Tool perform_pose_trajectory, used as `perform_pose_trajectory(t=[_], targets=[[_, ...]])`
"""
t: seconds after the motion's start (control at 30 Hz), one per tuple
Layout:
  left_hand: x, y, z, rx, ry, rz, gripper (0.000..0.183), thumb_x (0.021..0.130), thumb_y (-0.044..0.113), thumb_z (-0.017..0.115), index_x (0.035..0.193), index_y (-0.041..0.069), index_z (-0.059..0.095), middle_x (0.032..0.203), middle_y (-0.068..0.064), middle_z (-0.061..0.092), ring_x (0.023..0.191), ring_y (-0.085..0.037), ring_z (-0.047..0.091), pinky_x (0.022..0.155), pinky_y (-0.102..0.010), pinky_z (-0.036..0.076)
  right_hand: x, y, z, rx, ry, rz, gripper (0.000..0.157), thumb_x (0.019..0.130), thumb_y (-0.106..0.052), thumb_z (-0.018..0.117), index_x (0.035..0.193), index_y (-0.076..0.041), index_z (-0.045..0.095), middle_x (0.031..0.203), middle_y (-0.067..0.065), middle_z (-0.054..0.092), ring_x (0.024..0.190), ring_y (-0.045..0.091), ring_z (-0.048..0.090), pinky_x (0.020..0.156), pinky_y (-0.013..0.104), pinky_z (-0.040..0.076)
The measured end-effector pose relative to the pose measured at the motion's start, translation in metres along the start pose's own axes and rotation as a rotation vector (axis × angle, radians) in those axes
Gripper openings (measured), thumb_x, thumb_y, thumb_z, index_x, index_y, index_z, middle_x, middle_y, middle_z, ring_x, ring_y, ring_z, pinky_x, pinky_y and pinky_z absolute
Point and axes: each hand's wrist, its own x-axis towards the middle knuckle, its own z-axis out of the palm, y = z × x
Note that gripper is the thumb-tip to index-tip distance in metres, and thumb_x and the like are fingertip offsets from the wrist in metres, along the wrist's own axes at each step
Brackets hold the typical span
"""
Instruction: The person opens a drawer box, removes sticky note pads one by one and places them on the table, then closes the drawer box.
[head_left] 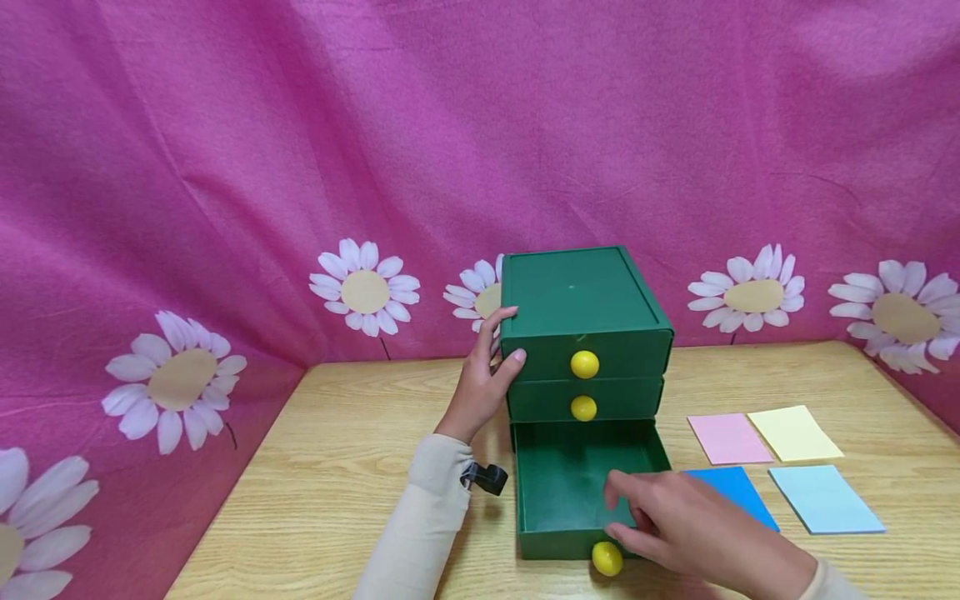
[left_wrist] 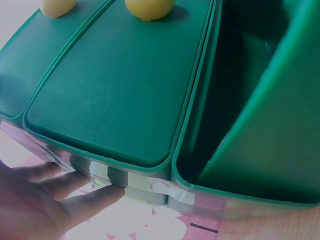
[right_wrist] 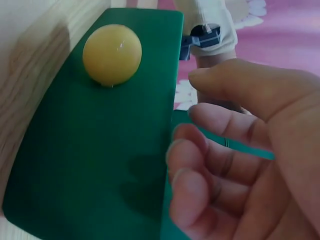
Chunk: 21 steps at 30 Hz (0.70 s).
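Observation:
A green cabinet (head_left: 577,287) with three drawers and round yellow knobs stands on the table. Its upper two drawers are closed; the bottom drawer (head_left: 557,546) is pulled out and looks empty. My left hand (head_left: 477,387) rests against the cabinet's left side, with the thumb at its front corner. Fairly straight fingers (left_wrist: 92,202) touch that side in the left wrist view. Over the right front of the drawer hovers my right hand (head_left: 686,521), fingers loosely bent and holding nothing. The bottom yellow knob (right_wrist: 112,55) is near it but apart from its fingers.
Right of the cabinet lie square paper pads: pink (head_left: 729,439), yellow (head_left: 797,433), light blue (head_left: 828,498) and blue (head_left: 738,493), the last partly behind my right hand. A pink cloth (head_left: 525,125) with daisies hangs behind the wooden table (head_left: 322,483).

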Motion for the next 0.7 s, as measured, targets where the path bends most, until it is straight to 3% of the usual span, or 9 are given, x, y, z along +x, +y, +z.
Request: perform_pose_trajectory(t=[0.27,0.7], targets=[[0.0002,0.0000,-0.0002,-0.002,-0.004,0.007,0.054,0.098,0.020,0.049,0.148,0.019,0.028,0.153,-0.010,0.032,0.139,-0.025,0.035,0.106,-0.052,0.035,-0.0018,-0.0061,0.0009,0.141,-0.145,0.053,0.017,0.089,-0.040,0.066,0.100,-0.028,0.061,0.060,-0.017,0.050,0.052,0.000,0.049,0.050,0.021,0.041],[0.0001,-0.0007,0.0001,-0.012,-0.001,0.009,0.054,0.098,0.019,0.049,0.148,0.020,0.029,0.153,-0.010,0.033,0.138,-0.024,0.036,0.106,-0.050,0.036,-0.0010,-0.0087,0.0011,0.213,-0.212,0.063,0.015,0.091,-0.037,0.064,0.102,-0.028,0.063,0.063,-0.017,0.054,0.057,-0.001,0.055,0.055,0.020,0.046]])
